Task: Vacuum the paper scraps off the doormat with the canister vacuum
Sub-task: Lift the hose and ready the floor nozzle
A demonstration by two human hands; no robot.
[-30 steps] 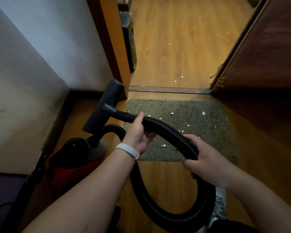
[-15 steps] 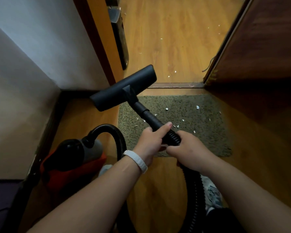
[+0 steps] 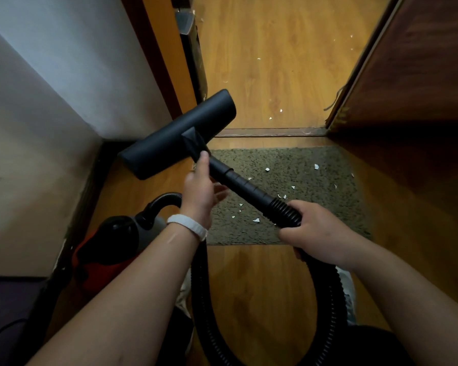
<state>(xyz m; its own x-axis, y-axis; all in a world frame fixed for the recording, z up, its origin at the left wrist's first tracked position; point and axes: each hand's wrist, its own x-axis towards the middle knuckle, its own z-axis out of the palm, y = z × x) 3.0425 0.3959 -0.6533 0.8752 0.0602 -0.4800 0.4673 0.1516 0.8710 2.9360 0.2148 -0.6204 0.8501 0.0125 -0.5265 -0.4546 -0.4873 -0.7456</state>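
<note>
Black hose [image 3: 282, 208] gripped by right hand [image 3: 315, 231], left hand [image 3: 198, 192] slack-fingered against the wand [image 3: 238, 180].

One doormat [image 3: 315, 212] and one canister vacuum [image 3: 117, 233] with one hose [image 3: 198, 291] and one floor nozzle [image 3: 177, 136]. Two grips, left grip [image 3: 198, 196] and right grip [image 3: 315, 231] — one white wristband [image 3: 187, 225] — and about a dozen paper scraps [image 3: 256, 220] on the mat.

Both bare forearms reach forward from the lower edge. The left grip [image 3: 198, 196] sits higher, thumb straight along the wand [image 3: 238, 180], fingers loosely extended and blurred beneath it. The right grip [image 3: 317, 233], lower and nearer, curls round the hose [image 3: 283, 211], knuckles up.
</note>
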